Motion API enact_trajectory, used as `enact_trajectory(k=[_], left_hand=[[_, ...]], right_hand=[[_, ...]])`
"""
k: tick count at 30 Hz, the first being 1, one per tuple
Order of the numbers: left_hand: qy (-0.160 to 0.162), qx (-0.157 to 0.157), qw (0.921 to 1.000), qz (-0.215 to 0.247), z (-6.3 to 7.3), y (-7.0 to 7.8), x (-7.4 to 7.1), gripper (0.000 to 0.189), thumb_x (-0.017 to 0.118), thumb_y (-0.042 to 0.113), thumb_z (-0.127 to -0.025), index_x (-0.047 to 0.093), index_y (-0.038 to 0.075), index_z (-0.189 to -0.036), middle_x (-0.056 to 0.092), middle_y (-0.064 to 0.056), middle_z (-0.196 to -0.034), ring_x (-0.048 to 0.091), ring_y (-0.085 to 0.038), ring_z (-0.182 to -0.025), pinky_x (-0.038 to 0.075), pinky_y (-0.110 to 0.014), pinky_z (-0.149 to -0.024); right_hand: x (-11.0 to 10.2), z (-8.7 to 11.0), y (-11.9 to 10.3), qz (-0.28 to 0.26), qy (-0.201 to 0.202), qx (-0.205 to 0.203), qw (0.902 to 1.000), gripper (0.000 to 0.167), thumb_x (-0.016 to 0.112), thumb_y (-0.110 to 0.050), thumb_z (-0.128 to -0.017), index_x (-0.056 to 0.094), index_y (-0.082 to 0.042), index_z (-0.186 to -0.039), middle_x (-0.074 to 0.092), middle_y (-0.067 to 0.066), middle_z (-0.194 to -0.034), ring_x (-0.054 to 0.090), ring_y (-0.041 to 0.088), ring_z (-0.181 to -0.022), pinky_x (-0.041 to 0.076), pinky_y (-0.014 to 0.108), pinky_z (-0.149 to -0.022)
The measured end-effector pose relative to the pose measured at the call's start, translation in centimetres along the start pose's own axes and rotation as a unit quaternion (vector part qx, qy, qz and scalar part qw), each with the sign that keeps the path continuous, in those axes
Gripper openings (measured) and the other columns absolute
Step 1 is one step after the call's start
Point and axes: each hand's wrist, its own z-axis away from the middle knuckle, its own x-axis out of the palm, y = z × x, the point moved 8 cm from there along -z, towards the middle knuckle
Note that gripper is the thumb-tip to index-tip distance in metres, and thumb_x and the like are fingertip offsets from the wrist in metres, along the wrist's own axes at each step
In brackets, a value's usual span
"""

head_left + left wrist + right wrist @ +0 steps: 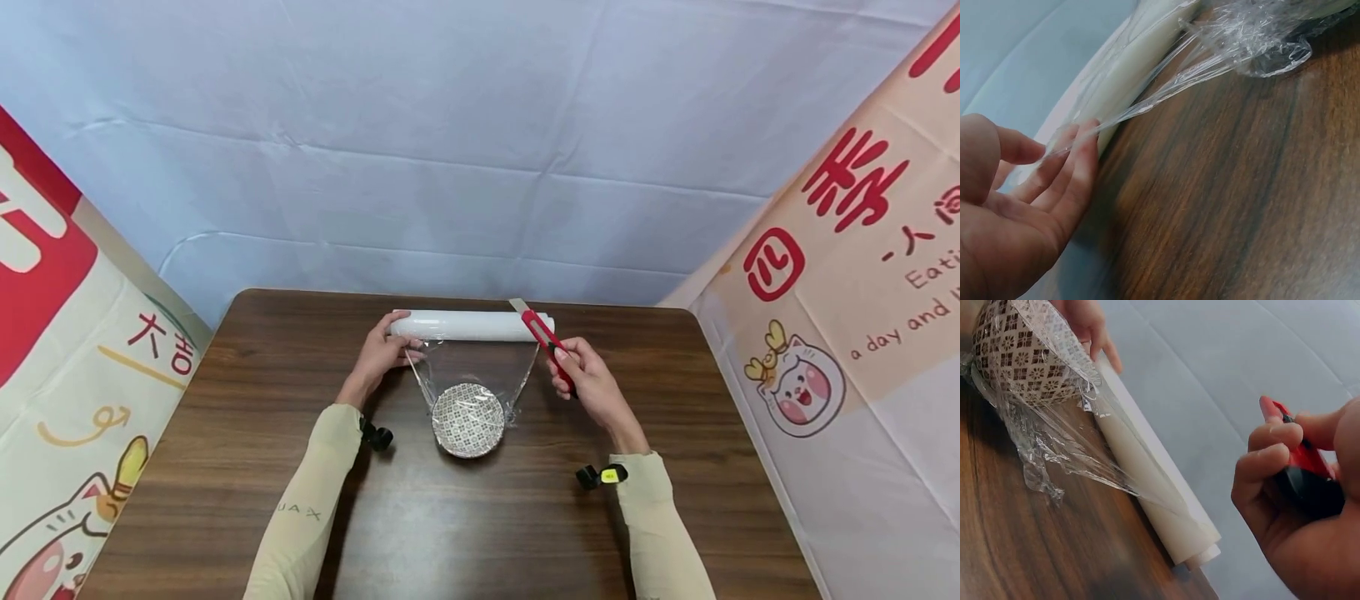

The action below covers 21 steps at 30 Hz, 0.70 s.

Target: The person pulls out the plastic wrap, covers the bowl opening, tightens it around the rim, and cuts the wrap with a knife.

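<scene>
A white roll of plastic wrap (pixel 472 325) lies across the back of the table. Film drawn from it stretches forward over a round patterned bowl (pixel 468 421), its edges bunched into strands. At the roll's left end, my left hand (pixel 382 354) grips the roll, with fingers against the taut film (pixel 1141 107). My right hand (pixel 588 379) holds a red utility knife (pixel 546 340) by its handle. The knife's blade is out and overlaps the roll's right part in the head view. In the right wrist view, crumpled wrap (pixel 1038 462) hangs around the bowl.
The brown wooden table (pixel 450 533) ends just behind the roll. A pale cloth backdrop (pixel 412 167) hangs at the back, with printed panels on both sides. A small black camera sits on each wrist.
</scene>
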Motion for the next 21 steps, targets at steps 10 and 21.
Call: enact_trajectory(k=[10,21], left_hand=[[-0.033,0.007,0.9994,-0.008,-0.4,0.0,0.0,0.064,0.046,-0.003,-0.108,0.032,0.022,-0.165,0.077,-0.008,-0.097,0.076,-0.012,-0.075,0.065,-0.027,-0.071],[-0.062,-0.014,0.9968,-0.049,-0.6,0.2,-0.5,0.066,0.053,0.007,-0.11,0.03,0.029,-0.167,0.074,-0.01,-0.09,0.075,-0.013,-0.073,0.066,-0.03,-0.072]], right_hand=[[0.0,-1.4,-1.0,0.146,0.016,-0.022,0.9889,0.03,0.06,-0.031,-0.109,0.061,-0.003,-0.121,0.057,0.003,-0.075,0.052,0.009,-0.055,0.049,0.024,-0.047],[3.5,-3.8,-5.0,0.439,0.014,-0.128,0.8892,0.027,0.071,-0.043,-0.101,0.077,-0.022,-0.116,0.061,-0.003,-0.072,0.045,0.011,-0.058,0.038,0.026,-0.053]])
